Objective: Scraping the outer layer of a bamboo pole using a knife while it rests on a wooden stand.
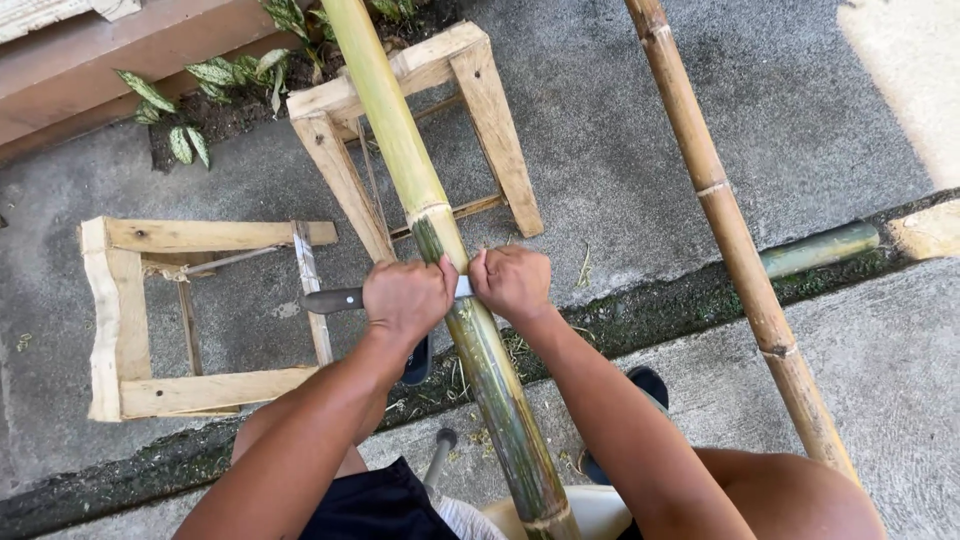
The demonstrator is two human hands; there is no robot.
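Fingers (400,282) of the left hand (405,298) are curled tight round a knife, with its dark handle (333,299) jutting out to the left; the right hand (512,282) is closed over the far end of the blade (463,287), of which only a pale sliver shows between the two fists. Both fists sit knuckles-up, touching either side of the green bamboo pole (440,245), so the blade lies crosswise on it just below a pale node ring.

By the look of it, the step in hand is drawing the blade along the pole to scrape its skin: the stretch nearer the body looks darker and streaked. A further stroke would seem to call for even pressure from both hands and a blade kept square to the stalk.

Forearms run straight out from the body, converging on the pole, wrists level. The pole's far end rests on an upright wooden stool (420,75), its near end by the person's lap. A second stool (150,330) lies tipped to the left, and a drier brown bamboo pole (735,240) crosses on the right
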